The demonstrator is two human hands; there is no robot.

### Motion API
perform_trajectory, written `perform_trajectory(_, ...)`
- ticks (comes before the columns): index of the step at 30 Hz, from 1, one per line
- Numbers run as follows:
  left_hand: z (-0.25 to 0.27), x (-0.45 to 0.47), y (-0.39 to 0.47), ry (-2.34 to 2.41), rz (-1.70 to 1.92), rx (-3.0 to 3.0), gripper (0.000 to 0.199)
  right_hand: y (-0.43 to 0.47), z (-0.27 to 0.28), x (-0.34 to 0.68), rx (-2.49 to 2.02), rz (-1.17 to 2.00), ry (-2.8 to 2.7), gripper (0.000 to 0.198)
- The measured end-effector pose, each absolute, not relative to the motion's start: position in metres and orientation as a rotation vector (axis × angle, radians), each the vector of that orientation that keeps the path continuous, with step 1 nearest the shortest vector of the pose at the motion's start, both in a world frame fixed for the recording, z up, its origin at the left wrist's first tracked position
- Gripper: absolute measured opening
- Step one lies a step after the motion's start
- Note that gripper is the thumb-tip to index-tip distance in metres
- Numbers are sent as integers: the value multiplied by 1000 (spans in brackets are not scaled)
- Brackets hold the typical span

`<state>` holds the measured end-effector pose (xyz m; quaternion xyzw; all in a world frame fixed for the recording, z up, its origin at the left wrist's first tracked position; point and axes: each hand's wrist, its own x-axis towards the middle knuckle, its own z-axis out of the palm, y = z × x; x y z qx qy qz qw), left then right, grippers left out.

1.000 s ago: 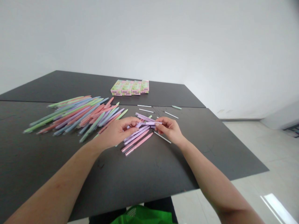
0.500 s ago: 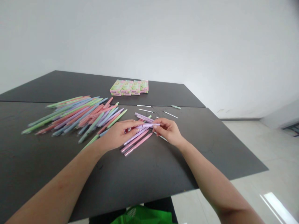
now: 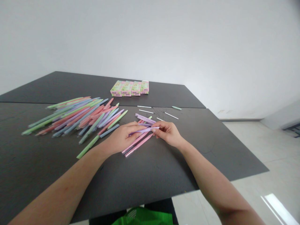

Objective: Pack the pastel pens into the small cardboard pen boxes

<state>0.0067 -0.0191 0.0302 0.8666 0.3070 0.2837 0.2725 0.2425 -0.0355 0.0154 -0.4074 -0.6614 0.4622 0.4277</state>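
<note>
A light purple pen spans the gap between my two hands, just above the table. My left hand has its fingers closed around the pen's left part. The thumb and fingers of my right hand pinch its right end. Beneath and beside them lie pink pens, and a few purple pens rest just beyond my fingertips. To the left of my left hand are a green pen piece and a blue pen piece.
A heap of multicoloured pens covers the table's left side. Several thin white pen refills and a small green piece lie beyond my right hand. Small pink-and-green boxes stand in a row farther back on the black table.
Both hands have lowered slightly with the purple pen. My left hand has shifted a little to the right, uncovering more of the green and blue pen pieces.
</note>
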Motion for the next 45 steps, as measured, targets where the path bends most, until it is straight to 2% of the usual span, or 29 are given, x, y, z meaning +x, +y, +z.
perform_trajectory(13, 15, 9, -17, 809, 816, 2415, 36, -32, 13, 245, -1189, 1294, -1731, 60)
perform_trajectory(17, 19, 8, -17, 868, 792, 2377, 36, -31, 21, 251, -1046, 1217, -1674, 42)
perform_trajectory(23, 18, 9, -16, 908, 773, 2383, 35, -27, 18, 257, -1063, 1028, -1759, 30)
perform_trajectory(34, 15, 9, -15, 901, 745, 2391, 36, -29, 13, 251, -1208, 1200, -1784, 58)
perform_trajectory(38, 18, 8, -15, 950, 731, 2374, 36, -27, 12, 255, -1080, 1148, -1750, 41)
perform_trajectory(45, 15, 8, -15, 944, 718, 2404, 36, -25, 9, 255, -1098, 989, -1847, 30)
